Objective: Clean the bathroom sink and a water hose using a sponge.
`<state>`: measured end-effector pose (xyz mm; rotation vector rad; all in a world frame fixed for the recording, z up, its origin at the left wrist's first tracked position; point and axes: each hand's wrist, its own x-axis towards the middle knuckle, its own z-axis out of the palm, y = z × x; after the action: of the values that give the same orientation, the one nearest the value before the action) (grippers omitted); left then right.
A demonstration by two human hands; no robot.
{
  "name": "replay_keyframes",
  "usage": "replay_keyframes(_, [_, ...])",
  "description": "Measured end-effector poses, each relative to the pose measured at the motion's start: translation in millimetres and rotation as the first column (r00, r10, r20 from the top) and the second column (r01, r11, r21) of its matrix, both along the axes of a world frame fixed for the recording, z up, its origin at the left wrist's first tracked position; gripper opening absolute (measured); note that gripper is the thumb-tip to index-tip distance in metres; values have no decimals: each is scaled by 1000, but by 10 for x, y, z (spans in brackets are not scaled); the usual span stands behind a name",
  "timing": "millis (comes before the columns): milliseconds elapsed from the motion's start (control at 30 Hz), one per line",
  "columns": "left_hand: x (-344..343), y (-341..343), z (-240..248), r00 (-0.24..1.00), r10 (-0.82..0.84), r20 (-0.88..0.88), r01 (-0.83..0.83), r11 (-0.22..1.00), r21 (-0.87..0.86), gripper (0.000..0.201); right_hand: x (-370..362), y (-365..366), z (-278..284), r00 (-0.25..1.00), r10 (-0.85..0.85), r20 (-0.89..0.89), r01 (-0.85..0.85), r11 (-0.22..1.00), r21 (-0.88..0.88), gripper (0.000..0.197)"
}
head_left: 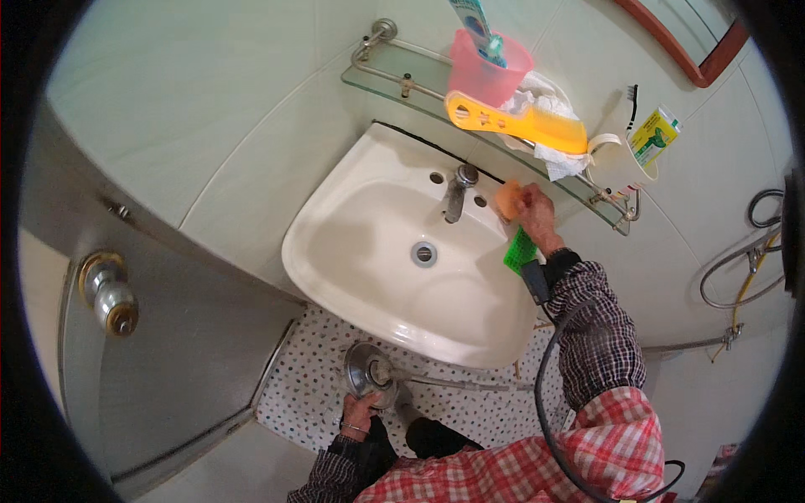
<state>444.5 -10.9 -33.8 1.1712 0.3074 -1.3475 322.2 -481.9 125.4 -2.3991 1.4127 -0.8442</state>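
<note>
Under the glass shelf [392, 74], the right hand [538, 216] pinches an orange pad [506, 200] by the sink [360, 243], tap [458, 191] just left of that grip, green mesh piece [519, 251] just below! Down-left, past the sink's front, the left hand [360, 412] clamps a round metal piece [362, 369].

The soap-like block [506, 201] is soft orange, and the mesh piece [520, 251] near it is vivid green. Silver-grey marks the round metal vessel [360, 369]. The basin [335, 220] is creamy white, its tap [456, 199] dull silver. Above, the cup [480, 75] is translucent pink, the comb [545, 127] bright yellow-orange, the mug [615, 165] off-white, and the tube [655, 136] yellow, green and white. Dark dots speckle the white floor [293, 390]. The sleeve [599, 344] has a dark-and-white check; the garment [616, 444] is red-and-white plaid. The mirror frame [713, 62] is reddish brown.
</note>
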Motion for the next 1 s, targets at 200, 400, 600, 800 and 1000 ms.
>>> replay_keyframes(200, [151,22,-206,987,-155,-39,159,980,123,29,22,-21,-123,981,-94,-170,67,985,-159,16])
replay_keyframes(400, [287,-87,-240,967,-247,-56,251,964,86,37,-235,-66,-64,988,-124,-93,102,973,-208,14])
replay_keyframes(600, [399,-309,-43,961,-261,-88,269,958,96,36,-189,-27,-154,942,-293,-167,272,953,-135,17])
replay_keyframes(800, [407,-365,-129,953,-299,-57,304,945,124,44,-90,34,-156,956,-179,-233,162,983,-90,20])
replay_keyframes(1000, [400,-339,-172,938,-346,-37,348,933,87,48,-35,213,28,968,-175,-182,112,943,-312,19])
